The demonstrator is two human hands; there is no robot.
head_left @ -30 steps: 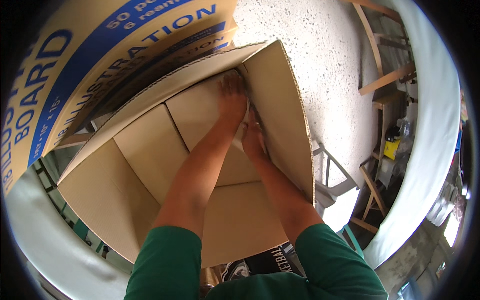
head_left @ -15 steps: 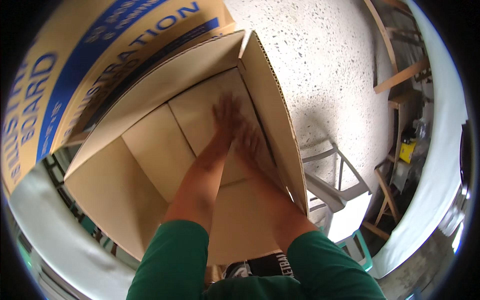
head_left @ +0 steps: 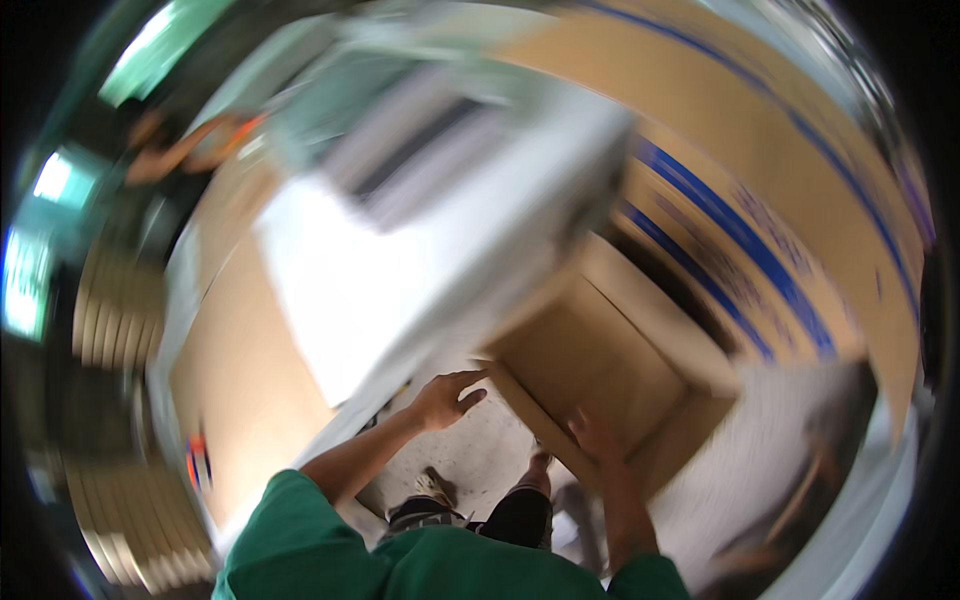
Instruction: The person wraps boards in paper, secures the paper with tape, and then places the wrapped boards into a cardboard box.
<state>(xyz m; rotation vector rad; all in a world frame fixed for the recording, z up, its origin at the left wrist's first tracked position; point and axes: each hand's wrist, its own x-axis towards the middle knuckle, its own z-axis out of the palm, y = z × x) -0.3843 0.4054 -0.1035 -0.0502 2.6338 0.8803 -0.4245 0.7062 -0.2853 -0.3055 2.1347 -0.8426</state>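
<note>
Blur smears most of the view, yet on the left the left hand [head_left: 447, 397] shows with fingers loosely curled and spread, gripping nothing, just beside the near corner of the open cardboard box [head_left: 590, 365]. Right of centre that box lies tipped with its opening facing the person, and the right hand [head_left: 594, 437] presses its fingers against the box's lower edge; whether they clasp it cannot be told.

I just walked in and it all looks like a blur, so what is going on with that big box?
A person in green sleeves stands over a large open cardboard box with blue stripes. The right hand rests on the box's near edge, while the left hand hangs open beside its corner, fingers spread, holding nothing. The picture is heavily blurred, so the pale surface at the left cannot be identified.
</note>
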